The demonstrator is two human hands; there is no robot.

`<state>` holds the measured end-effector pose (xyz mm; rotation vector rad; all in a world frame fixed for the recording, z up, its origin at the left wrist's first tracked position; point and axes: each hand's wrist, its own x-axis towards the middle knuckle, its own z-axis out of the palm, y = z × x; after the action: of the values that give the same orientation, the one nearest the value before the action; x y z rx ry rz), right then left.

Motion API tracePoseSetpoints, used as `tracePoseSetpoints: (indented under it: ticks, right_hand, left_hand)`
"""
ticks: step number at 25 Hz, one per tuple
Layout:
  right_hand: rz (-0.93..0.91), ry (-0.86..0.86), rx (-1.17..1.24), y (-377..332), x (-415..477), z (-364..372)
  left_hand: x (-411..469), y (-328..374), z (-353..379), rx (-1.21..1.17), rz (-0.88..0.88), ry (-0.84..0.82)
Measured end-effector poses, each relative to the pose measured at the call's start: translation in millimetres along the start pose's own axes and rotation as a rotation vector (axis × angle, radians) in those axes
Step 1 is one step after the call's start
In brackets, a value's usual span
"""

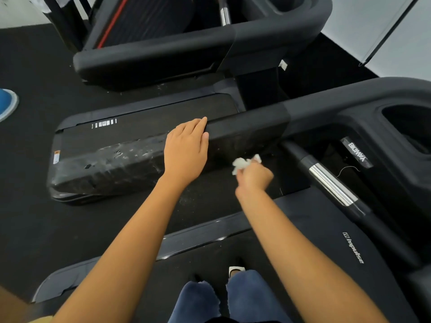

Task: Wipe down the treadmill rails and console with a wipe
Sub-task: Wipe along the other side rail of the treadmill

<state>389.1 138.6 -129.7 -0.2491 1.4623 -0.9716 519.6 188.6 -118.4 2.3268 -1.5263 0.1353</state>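
Note:
The treadmill's black left rail (112,164) runs across the middle of the head view; its left part looks scuffed and wrapped in shiny film. My left hand (186,150) lies flat on top of the rail, fingers together and pointing toward the console. My right hand (254,176) is closed around a crumpled white wipe (242,163), held against the inner side of the rail just right of my left hand. The console (363,106) with a cup recess curves off to the right.
A chrome-and-black grip bar (331,183) slants down at the right. A second treadmill (163,54) stands beyond, with its belt between. Black floor mat lies at the left, with a blue object (7,101) at its edge. My legs stand on the belt below.

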Motion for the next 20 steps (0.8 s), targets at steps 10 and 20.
tracePoseSetpoints:
  ticks: [10, 20]
  right_hand:
    - [-0.272, 0.209, 0.003, 2.2, 39.7, -31.6]
    - [-0.259, -0.08, -0.154, 94.7, -22.3, 32.5]
  left_hand:
    - [6.6, -4.6, -3.5, -0.002, 0.031, -0.042]
    - [15.3, -9.7, -1.5, -0.024, 0.068, -0.02]
